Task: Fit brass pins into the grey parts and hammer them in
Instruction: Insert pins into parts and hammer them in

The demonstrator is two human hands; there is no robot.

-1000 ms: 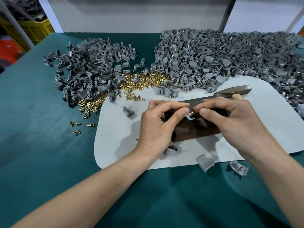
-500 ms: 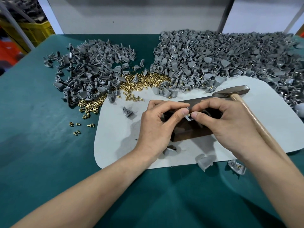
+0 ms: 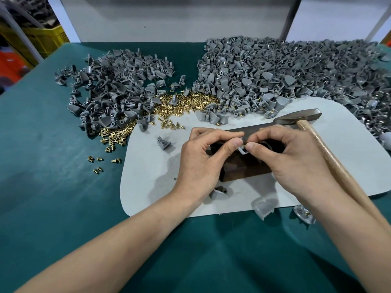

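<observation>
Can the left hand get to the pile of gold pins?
Probably yes, once it lets go: the left hand pinches a grey part, but open mat lies between it and the brass pins.

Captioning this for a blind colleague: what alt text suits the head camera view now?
The left hand and right hand pinch one small grey part between their fingertips over a dark block on a pale mat. A hammer lies beside the right hand; heaps of grey parts and brass pins spread across the green table behind.

assembly workshop, part heaps, hammer
</observation>
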